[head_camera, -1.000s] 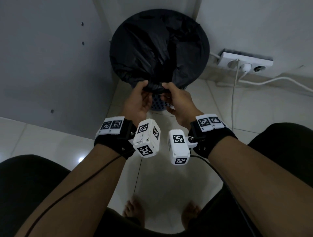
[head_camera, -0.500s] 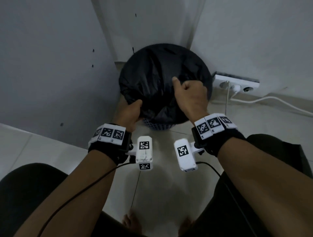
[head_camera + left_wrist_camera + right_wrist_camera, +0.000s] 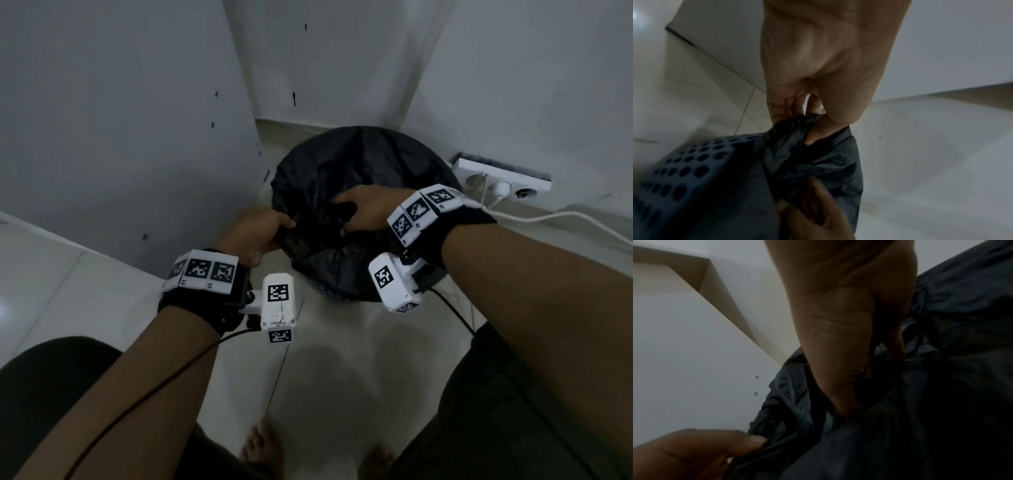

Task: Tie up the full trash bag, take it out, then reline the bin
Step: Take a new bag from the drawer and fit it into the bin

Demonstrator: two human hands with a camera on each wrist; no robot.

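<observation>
2 hands grip our black bag: left hand pinches its rim, right hand clutches folds; we gather evenly.

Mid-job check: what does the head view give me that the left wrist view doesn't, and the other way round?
Only the head view shows the power strip with its white cable by the wall, the whole round top of the black trash bag, and the person's bare feet.

Only the left wrist view shows the bin as blue with round holes, and the left hand pinching a bunched fold of bag.

Both show the bag in the bin, gripped by the left hand and the right hand, on the pale tiled floor.
</observation>
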